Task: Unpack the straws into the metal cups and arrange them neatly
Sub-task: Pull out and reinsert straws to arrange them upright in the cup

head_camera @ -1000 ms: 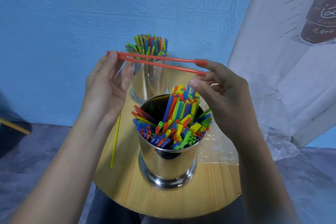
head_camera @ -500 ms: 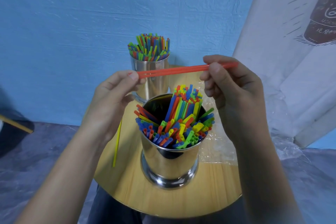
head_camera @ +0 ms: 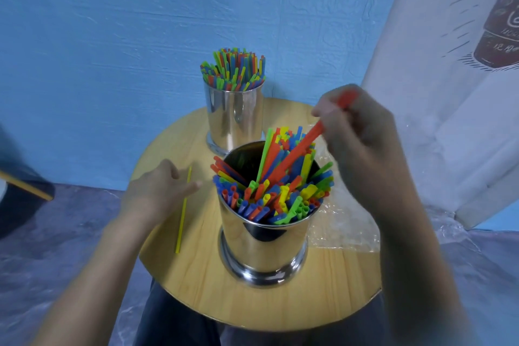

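Nearest on the round wooden table (head_camera: 323,298): the near metal cup (head_camera: 264,244), upright, filled with mixed straws (head_camera: 275,199). Many of these leaning to the front rim, with a dark gap at the back left.

Left of the cup, the left hand (head_camera: 157,191), low over the table, fingers loosely stretched, holding nothing. Held one end of the red straws half a second ago; has now let go and come down. Just beside its fingertips, one yellow straw (head_camera: 182,213), flat on the wood, not yet in any cup.

Further back, the right hand (head_camera: 362,137), blurred by motion, alone pinching the upper end of the red straws (head_camera: 300,149). No longer level above the cups as before: now steeply tilted, lower ends already among the mixed straws. Exact number of red straws not clear in the blur.

Under the right arm, a clear plastic wrapper (head_camera: 348,222), crumpled on the table, seemingly emptied.

Farthest, the far metal cup (head_camera: 234,118), upright, packed with standing straws (head_camera: 233,70), close and even, unchanged.

As a judgement: passing from two hands to one finished, insertion of the red straws under way. After that, probably the yellow straw as the last loose one, and some straightening of the leaning ones.
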A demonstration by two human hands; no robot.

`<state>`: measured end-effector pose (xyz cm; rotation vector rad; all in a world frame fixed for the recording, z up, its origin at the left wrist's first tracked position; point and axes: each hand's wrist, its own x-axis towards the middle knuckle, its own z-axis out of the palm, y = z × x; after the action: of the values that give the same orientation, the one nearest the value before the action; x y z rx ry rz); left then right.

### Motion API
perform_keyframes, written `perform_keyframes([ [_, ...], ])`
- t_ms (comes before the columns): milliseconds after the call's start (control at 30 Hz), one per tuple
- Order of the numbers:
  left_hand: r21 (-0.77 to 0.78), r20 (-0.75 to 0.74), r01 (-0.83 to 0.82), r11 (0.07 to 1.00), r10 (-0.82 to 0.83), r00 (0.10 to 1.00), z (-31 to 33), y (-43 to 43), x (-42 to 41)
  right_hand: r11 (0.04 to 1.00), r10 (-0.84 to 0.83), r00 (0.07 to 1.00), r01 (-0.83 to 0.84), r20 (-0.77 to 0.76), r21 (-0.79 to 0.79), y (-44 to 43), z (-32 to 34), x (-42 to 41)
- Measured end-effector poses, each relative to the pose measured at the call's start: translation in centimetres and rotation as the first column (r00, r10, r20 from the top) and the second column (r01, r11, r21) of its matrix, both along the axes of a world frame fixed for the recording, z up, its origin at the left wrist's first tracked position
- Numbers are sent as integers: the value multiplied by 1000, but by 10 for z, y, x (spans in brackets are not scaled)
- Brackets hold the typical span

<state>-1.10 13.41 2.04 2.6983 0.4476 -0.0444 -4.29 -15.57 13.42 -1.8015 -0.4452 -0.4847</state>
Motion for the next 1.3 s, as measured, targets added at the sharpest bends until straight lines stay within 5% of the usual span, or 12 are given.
perform_keyframes([
  [67, 57, -43, 9, 998, -7, 999, -10, 2, 4, 992, 26, 999, -31, -36, -124, 2, -7, 1],
  [433, 117, -145, 109, 987, -92, 985, -19, 9, 9, 962, 5, 996, -28, -84, -272, -7, -22, -2],
  [567, -188, 130, 198, 962, -176, 976, 10, 3, 6, 967, 80, 988, -110, -134, -230, -7, -23, -4],
  [667, -512, 369, 321, 796, -134, 920, 46, -11, -2, 979, 78, 991, -96, -107, -180, -8, -22, -4],
  [767, -599, 512, 421, 681, -79, 855, 75, -21, -7, 984, 84, 992, -97, -93, -146, -8, -24, -3],
  [1067, -505, 710, 610, 611, -107, 696, 112, -45, -15, 987, 61, 994, -74, -94, -140, -9, -21, -5],
  [1300, -226, 705, 702, 676, -384, 597, 114, -53, -27, 997, 33, 999, -34, -6, -63, -4, -12, -7],
])
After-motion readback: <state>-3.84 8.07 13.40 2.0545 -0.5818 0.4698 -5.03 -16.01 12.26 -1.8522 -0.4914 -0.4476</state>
